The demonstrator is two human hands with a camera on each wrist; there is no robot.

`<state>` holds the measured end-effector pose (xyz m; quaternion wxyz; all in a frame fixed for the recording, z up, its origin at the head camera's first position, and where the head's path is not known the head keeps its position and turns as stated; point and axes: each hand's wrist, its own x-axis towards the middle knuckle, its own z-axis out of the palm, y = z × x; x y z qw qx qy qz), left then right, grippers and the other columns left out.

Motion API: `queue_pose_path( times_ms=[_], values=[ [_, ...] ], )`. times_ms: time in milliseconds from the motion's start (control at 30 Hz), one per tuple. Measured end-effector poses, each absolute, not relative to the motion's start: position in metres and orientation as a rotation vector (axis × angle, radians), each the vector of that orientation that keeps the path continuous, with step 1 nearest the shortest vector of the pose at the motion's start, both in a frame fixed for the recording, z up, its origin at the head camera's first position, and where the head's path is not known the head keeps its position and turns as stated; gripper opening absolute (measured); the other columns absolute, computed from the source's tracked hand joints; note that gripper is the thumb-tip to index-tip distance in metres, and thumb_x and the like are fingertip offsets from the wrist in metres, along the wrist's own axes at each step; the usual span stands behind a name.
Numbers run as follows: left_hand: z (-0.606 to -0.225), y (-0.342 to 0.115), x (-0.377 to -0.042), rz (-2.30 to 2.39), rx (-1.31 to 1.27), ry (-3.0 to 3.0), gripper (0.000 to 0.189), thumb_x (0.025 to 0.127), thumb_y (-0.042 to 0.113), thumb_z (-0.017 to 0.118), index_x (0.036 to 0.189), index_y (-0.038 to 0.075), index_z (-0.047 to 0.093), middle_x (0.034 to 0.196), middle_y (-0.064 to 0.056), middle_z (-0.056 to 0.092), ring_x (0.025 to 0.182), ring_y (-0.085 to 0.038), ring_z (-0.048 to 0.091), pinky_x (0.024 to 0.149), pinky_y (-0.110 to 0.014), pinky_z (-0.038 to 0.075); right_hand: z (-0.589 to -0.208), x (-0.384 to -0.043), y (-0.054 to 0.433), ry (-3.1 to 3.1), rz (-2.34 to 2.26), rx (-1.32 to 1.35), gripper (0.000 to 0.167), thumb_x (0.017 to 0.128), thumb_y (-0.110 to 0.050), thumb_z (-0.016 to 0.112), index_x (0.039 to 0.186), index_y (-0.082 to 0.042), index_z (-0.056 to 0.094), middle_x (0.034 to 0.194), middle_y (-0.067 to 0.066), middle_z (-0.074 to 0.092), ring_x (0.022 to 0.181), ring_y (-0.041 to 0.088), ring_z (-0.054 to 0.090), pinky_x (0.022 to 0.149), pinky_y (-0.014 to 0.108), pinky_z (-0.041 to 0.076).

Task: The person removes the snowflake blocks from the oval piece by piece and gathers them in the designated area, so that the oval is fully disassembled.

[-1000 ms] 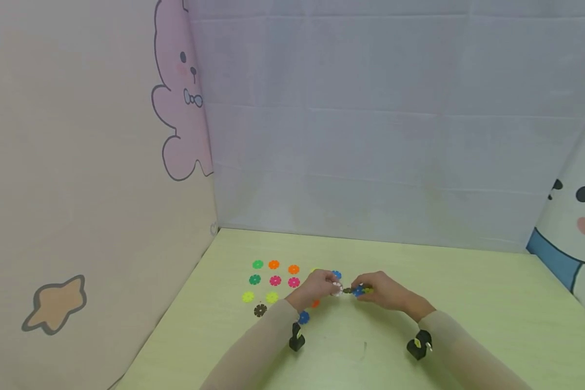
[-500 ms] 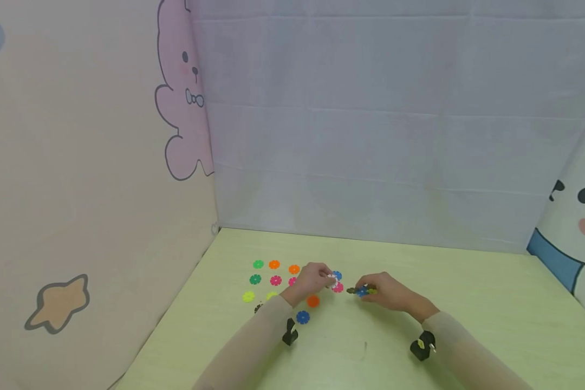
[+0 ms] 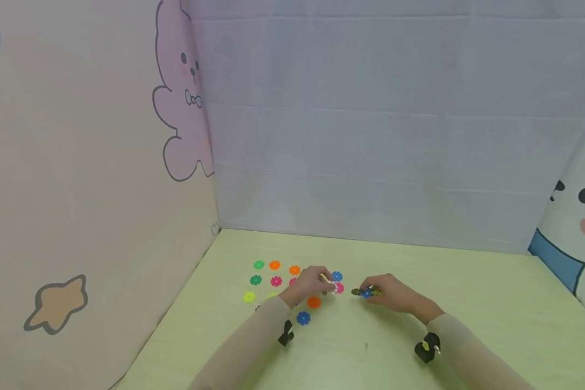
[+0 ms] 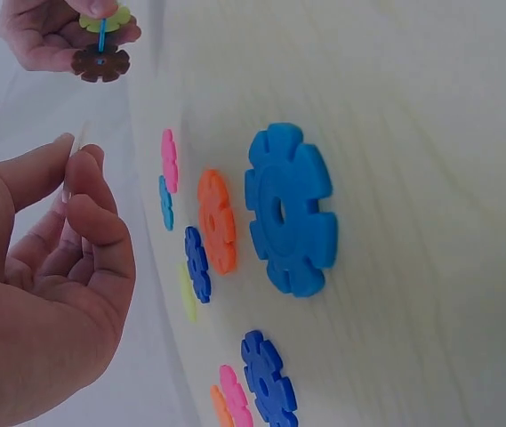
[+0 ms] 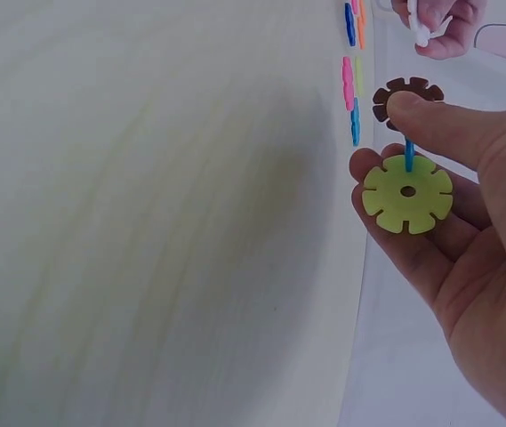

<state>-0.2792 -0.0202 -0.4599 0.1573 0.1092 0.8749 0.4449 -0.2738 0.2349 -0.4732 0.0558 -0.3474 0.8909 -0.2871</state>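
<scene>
My left hand [image 3: 308, 283] pinches a white notched interlocking disc [image 5: 420, 34] between thumb and fingers, above the table beside a flat pink disc [image 3: 339, 288]. To its right, my right hand [image 3: 391, 293] grips three joined notched discs. A brown one [image 5: 426, 89] is at the end toward the left hand, a blue one [image 5: 409, 156] is edge-on in the middle, and a yellow-green one [image 5: 408, 213] lies against the curled fingers. A gap separates the white disc from the joined discs. In the left wrist view the white disc is only a thin edge.
Loose discs lie in rough rows at the left, among them an orange disc [image 3: 314, 302], a dark blue disc [image 3: 303, 318] and a green disc [image 3: 258, 265]. The left forearm hides some. Printed cloth walls [image 3: 370, 135] border the pale table [image 3: 468, 325].
My left hand has moved left with the white disc, away from the joined discs, uncovering the pink disc. My right hand has shifted slightly right, still holding the three discs.
</scene>
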Motion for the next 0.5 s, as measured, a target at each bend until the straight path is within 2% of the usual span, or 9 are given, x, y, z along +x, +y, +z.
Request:
queue_pose_path(
  times_ms=[233,500],
  values=[
    [-0.4644,-0.0171,-0.2764,1.175,0.385,2.51,0.013,0.085,0.015,0.071,0.095,0.012,0.064,0.077,0.001,0.061,0.07,-0.017,0.061,0.064,-0.025,0.05,-0.4733,-0.2731,0.2382,2.691,-0.889,-1.099,0.018,0.086,-0.01,0.069,0.103,-0.012,0.065,0.1,0.0,0.066,0.087,0.015,0.061,0.074,0.032,0.051],
    [-0.4675,-0.0124,-0.2694,1.075,0.42,2.504,0.01,0.084,0.013,0.072,0.093,0.014,0.068,0.085,0.003,0.061,0.075,-0.012,0.056,0.065,-0.025,0.049,-0.4724,-0.2719,0.2394,2.688,-0.885,-1.079,0.018,0.086,-0.012,0.069,0.103,-0.011,0.065,0.1,0.0,0.066,0.089,0.017,0.061,0.075,0.035,0.051]
  ],
)
